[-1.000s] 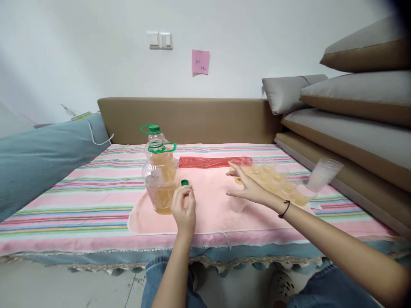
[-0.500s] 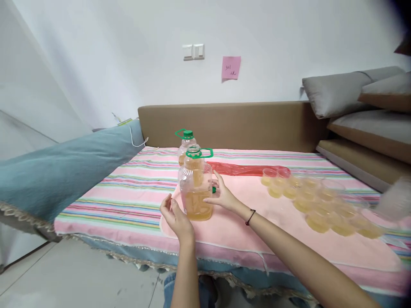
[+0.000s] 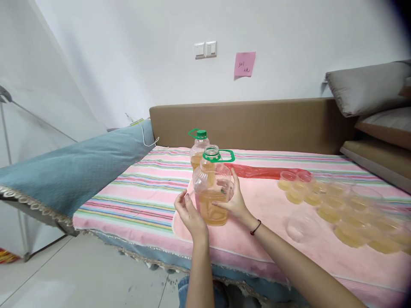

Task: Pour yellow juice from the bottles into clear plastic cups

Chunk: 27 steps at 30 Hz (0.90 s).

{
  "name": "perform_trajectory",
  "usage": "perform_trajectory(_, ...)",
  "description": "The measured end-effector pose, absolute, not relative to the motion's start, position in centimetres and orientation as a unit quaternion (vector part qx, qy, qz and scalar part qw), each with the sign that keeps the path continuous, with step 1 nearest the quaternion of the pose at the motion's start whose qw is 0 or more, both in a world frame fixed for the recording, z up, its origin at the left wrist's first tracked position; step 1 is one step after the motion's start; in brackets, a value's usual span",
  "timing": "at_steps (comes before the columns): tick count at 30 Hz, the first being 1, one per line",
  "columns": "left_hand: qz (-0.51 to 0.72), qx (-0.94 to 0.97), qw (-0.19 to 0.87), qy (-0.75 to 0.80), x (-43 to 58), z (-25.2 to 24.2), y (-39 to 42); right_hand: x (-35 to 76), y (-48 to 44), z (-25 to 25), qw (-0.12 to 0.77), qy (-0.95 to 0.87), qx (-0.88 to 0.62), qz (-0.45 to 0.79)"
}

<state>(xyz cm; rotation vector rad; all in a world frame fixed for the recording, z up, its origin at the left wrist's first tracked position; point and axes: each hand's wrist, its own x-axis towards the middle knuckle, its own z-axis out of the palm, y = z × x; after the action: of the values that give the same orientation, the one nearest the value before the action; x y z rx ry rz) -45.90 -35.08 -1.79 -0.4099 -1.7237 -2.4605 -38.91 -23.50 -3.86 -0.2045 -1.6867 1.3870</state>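
An uncapped clear plastic jug (image 3: 210,209), partly filled with pale yellow liquid, stands upright before me; a green ring handle (image 3: 228,155) sticks out from its neck. My right hand (image 3: 236,204) grips its right side, thumb across the front and fingers around the back. Beside the left wall is my left hand (image 3: 192,216), its fingers loosely curved and apart; whether it touches the jug I cannot tell. A small green piece shows near the right fingers, partly hidden by the jug. Behind stands a second jug (image 3: 196,159) with its green cap on.
Several clear cups (image 3: 351,231) of yellow liquid crowd the right side. Nearer lies a clear, empty-looking cup or lid (image 3: 302,226). A red plastic bag (image 3: 263,171) stretches across the back of the pink mat (image 3: 257,248). Grey-brown cushions (image 3: 369,87) are piled at right.
The view has swung left, shifting everything rightward in the picture. The blurred clear object at the far right has left view. Both hands keep nearly the same place around the jug.
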Motion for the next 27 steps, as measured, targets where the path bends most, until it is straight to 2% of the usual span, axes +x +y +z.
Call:
perform_trajectory(5,-0.812,-0.211,-0.006,-0.544,-45.0,-1.2,-35.3,-34.7,-24.6,-2.3,0.469,-0.668,-0.081,0.572)
perform_trajectory(13,-0.746,-0.410,-0.191,-0.489,-39.8,-0.4,-34.2,-22.1,-25.5,1.5,0.477,-0.665,-0.081,0.569)
perform_trajectory(19,-0.654,-0.534,-0.380,-0.378,-33.1,-2.4,-32.9,-11.5,-27.0,2.4,0.468,-0.682,-0.177,0.533)
perform_trajectory(23,-0.585,-0.545,-0.515,-0.310,-28.9,-2.9,-32.8,-5.7,-28.5,2.3,0.437,-0.718,-0.278,0.465)
perform_trajectory(27,-0.516,-0.559,-0.602,-0.240,-25.6,-2.2,-33.4,-1.8,-30.0,2.1,0.396,-0.744,-0.350,0.409)
